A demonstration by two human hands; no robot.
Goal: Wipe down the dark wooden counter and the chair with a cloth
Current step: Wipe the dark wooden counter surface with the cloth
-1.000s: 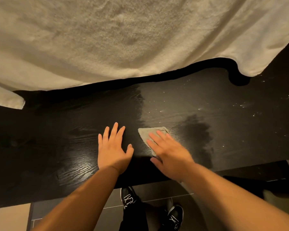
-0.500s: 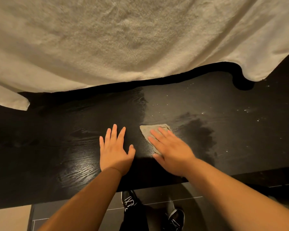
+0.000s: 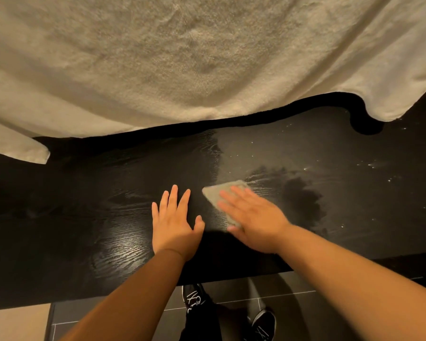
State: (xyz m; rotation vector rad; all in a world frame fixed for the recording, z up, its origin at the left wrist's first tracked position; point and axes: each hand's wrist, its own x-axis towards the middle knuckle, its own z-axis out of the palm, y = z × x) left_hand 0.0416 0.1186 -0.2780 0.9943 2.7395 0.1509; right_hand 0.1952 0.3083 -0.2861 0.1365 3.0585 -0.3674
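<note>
A dark wooden counter [image 3: 96,205] runs across the middle of the head view. A small grey cloth [image 3: 217,194] lies flat on it near the centre. My right hand [image 3: 253,217] presses flat on the cloth with fingers spread, covering most of it, and looks blurred. My left hand [image 3: 174,223] rests palm down on the bare wood just left of the cloth, fingers apart, holding nothing. Right of the cloth the wood shows a dark wet patch [image 3: 303,195] and white specks [image 3: 369,166]. No chair is in view.
A large cream towel [image 3: 194,57] hangs over the counter's far side and fills the upper half of the view. Below the near edge are dark floor tiles [image 3: 288,299] and my black shoes [image 3: 194,299].
My right hand and the cloth have shifted slightly to the right and away from me along the counter. My left hand has stayed flat in the same spot.
</note>
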